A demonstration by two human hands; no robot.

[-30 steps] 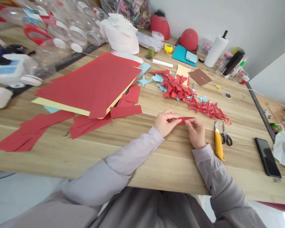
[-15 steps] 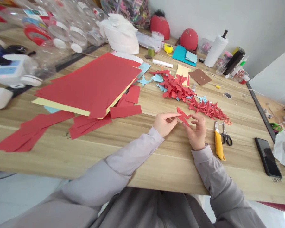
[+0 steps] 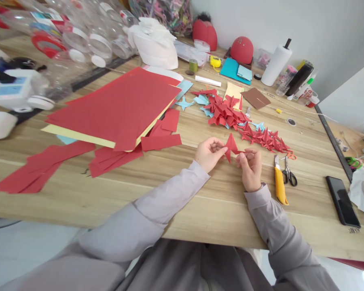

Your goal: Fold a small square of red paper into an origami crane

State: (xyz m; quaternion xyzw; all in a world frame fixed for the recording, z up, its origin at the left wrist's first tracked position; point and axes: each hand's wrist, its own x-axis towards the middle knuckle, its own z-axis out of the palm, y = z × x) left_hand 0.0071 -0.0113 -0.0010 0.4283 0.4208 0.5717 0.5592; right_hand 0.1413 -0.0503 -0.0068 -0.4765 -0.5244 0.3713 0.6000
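Note:
A folded red paper star with pointed arms is held just above the table between both hands. My left hand pinches its left side between thumb and fingers. Its right point is gripped by the thumb and forefinger of my right hand. Behind the hands lies a heap of red paper stars with some light blue ones, trailing off to the right. One blue paper star lies apart, left of the heap.
Red paper sheets are stacked at left, with cut red strips around them. A yellow utility knife and black scissors lie right of my hands. Farther right is a phone. Plastic bottles crowd the back left.
The red star has been turned in the fingers, so one point now stands up and another hangs down. Both hands have shifted their hold slightly.

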